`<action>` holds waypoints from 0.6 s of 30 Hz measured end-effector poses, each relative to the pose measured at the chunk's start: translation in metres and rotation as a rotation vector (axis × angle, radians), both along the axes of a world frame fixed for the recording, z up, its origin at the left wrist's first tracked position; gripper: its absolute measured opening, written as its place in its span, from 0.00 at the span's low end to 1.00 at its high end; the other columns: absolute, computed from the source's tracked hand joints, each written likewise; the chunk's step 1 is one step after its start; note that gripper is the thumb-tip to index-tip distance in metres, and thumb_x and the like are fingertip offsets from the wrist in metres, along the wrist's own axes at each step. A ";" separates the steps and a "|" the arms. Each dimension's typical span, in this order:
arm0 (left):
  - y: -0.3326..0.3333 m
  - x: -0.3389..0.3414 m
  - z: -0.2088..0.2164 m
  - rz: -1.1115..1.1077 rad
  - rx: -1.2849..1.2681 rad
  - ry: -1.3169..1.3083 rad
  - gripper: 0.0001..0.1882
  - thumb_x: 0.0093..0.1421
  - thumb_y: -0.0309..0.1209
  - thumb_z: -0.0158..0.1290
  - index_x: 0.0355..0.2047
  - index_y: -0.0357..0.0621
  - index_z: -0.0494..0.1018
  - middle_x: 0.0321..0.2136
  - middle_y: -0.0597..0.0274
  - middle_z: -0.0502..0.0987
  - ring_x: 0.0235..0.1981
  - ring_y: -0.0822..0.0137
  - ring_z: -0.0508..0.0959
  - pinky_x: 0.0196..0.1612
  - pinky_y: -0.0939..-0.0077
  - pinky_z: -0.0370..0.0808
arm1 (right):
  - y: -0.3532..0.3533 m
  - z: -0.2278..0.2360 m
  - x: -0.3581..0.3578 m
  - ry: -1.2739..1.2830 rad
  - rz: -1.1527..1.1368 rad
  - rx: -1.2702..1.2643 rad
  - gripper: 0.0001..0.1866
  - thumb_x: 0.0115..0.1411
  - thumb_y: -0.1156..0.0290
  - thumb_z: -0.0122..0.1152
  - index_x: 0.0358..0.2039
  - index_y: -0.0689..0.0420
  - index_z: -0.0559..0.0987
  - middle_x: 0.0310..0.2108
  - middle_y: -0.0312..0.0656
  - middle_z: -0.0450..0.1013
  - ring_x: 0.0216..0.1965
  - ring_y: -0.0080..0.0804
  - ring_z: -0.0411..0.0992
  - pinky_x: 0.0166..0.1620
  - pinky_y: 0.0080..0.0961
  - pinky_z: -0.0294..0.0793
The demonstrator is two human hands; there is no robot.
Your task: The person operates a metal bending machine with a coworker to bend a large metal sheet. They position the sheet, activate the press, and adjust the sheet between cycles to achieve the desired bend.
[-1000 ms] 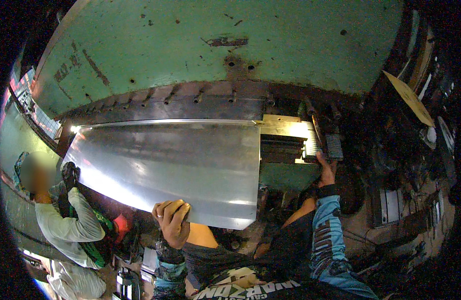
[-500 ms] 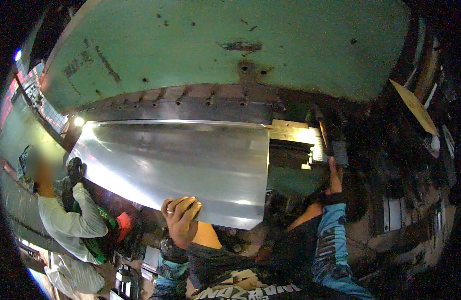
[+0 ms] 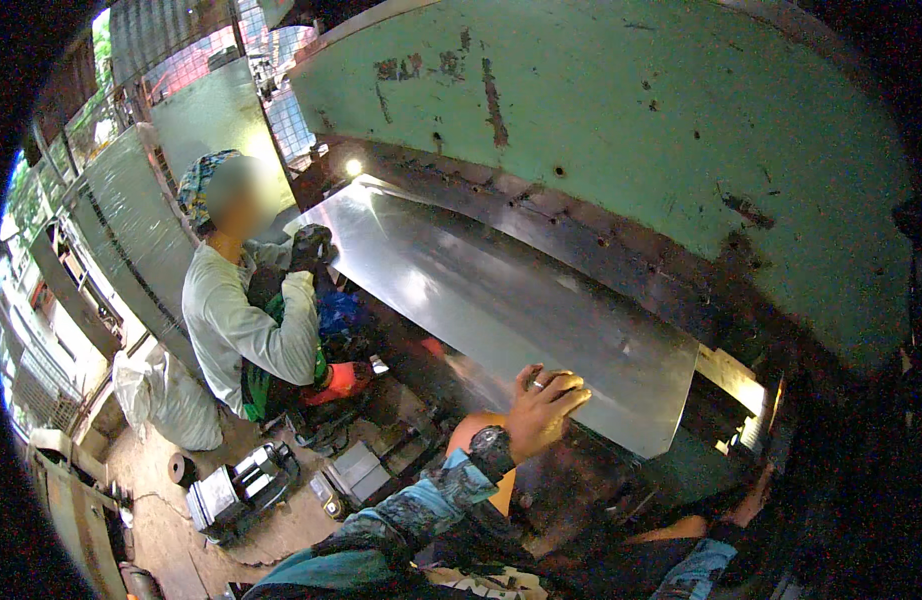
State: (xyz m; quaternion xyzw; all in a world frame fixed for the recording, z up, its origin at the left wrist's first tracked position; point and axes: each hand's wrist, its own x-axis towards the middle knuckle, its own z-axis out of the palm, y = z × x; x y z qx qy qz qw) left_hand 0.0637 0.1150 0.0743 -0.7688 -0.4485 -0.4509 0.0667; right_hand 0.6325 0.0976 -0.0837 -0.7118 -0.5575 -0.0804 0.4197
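Mostly smooth, shiny metal sheet (image 3: 521,310)

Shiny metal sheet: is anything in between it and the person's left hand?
Nothing visible: the left hand has its fingers right on the near edge of the shiny metal sheet. What's underneath is hidden.

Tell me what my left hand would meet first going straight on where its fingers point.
Your left hand would first meet the metal sheet, whose edge it touches; beyond, likely the dark bar below the green panel; depth is unclear.
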 end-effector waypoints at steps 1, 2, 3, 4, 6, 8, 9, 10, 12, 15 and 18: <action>0.006 0.004 -0.002 0.006 0.014 -0.017 0.19 0.55 0.27 0.62 0.49 0.57 0.79 0.50 0.69 0.76 0.57 0.65 0.73 0.66 0.50 0.55 | -0.002 -0.003 0.004 -0.079 -0.021 0.006 0.44 0.61 0.57 0.63 0.75 0.47 0.56 0.64 0.54 0.68 0.62 0.52 0.69 0.65 0.48 0.67; 0.011 0.008 -0.003 0.031 0.014 -0.028 0.16 0.56 0.28 0.61 0.45 0.57 0.80 0.48 0.70 0.78 0.56 0.65 0.75 0.64 0.51 0.57 | -0.005 -0.005 0.006 -0.063 -0.037 0.032 0.47 0.58 0.58 0.65 0.76 0.45 0.54 0.65 0.55 0.67 0.62 0.53 0.68 0.66 0.48 0.66; 0.015 0.011 -0.004 0.042 0.025 -0.033 0.16 0.56 0.27 0.61 0.45 0.57 0.80 0.48 0.70 0.78 0.56 0.65 0.75 0.64 0.51 0.57 | -0.008 -0.006 0.007 -0.048 -0.052 0.056 0.50 0.56 0.58 0.67 0.76 0.44 0.52 0.65 0.55 0.67 0.62 0.54 0.68 0.67 0.48 0.65; 0.019 0.014 -0.003 0.052 0.036 -0.038 0.16 0.56 0.27 0.61 0.45 0.57 0.80 0.48 0.70 0.78 0.55 0.64 0.74 0.64 0.51 0.57 | -0.010 -0.006 0.007 -0.007 -0.055 0.005 0.51 0.55 0.57 0.67 0.76 0.44 0.52 0.65 0.55 0.67 0.62 0.55 0.68 0.67 0.48 0.65; 0.026 0.020 0.000 0.076 0.044 -0.057 0.16 0.55 0.26 0.60 0.45 0.57 0.80 0.47 0.70 0.77 0.54 0.62 0.74 0.64 0.51 0.57 | -0.016 -0.007 0.008 -0.075 -0.118 -0.116 0.52 0.55 0.55 0.68 0.76 0.44 0.52 0.65 0.55 0.67 0.63 0.55 0.67 0.67 0.48 0.65; 0.033 0.026 0.002 0.106 0.033 -0.073 0.17 0.54 0.25 0.60 0.45 0.57 0.79 0.47 0.69 0.77 0.53 0.61 0.74 0.64 0.50 0.57 | -0.021 -0.010 0.012 -0.172 -0.191 -0.076 0.51 0.56 0.54 0.66 0.76 0.44 0.52 0.65 0.54 0.67 0.63 0.54 0.67 0.67 0.49 0.65; 0.036 0.029 0.002 0.134 0.026 -0.068 0.18 0.54 0.25 0.60 0.45 0.57 0.79 0.47 0.69 0.77 0.53 0.60 0.74 0.64 0.49 0.57 | -0.024 -0.011 0.014 -0.280 -0.249 -0.118 0.50 0.57 0.54 0.65 0.76 0.44 0.52 0.65 0.54 0.67 0.63 0.54 0.67 0.67 0.49 0.64; 0.039 0.032 0.001 0.157 0.012 -0.054 0.19 0.53 0.24 0.59 0.45 0.58 0.79 0.47 0.68 0.77 0.53 0.59 0.74 0.64 0.48 0.57 | -0.026 -0.012 0.014 -0.258 -0.227 -0.077 0.48 0.58 0.54 0.64 0.76 0.45 0.52 0.64 0.54 0.68 0.63 0.53 0.67 0.67 0.50 0.64; 0.047 0.038 -0.001 0.153 0.008 -0.029 0.20 0.53 0.25 0.57 0.47 0.57 0.79 0.46 0.66 0.75 0.52 0.58 0.73 0.62 0.44 0.57 | -0.033 -0.008 0.009 -0.174 -0.246 -0.116 0.44 0.61 0.53 0.62 0.75 0.48 0.55 0.65 0.54 0.67 0.63 0.52 0.67 0.68 0.51 0.61; 0.060 0.046 -0.003 0.182 0.060 -0.018 0.21 0.52 0.24 0.57 0.47 0.58 0.79 0.49 0.66 0.75 0.54 0.58 0.73 0.63 0.43 0.56 | -0.049 0.012 -0.026 -0.181 -0.333 -0.189 0.39 0.66 0.50 0.59 0.71 0.55 0.62 0.66 0.54 0.65 0.64 0.51 0.66 0.68 0.47 0.61; 0.069 0.050 0.001 0.128 0.027 -0.046 0.19 0.55 0.24 0.58 0.47 0.55 0.78 0.50 0.63 0.74 0.57 0.57 0.72 0.65 0.42 0.54 | -0.045 0.052 -0.068 1.184 -0.118 0.418 0.46 0.60 0.51 0.71 0.71 0.58 0.60 0.67 0.50 0.64 0.63 0.48 0.65 0.66 0.43 0.65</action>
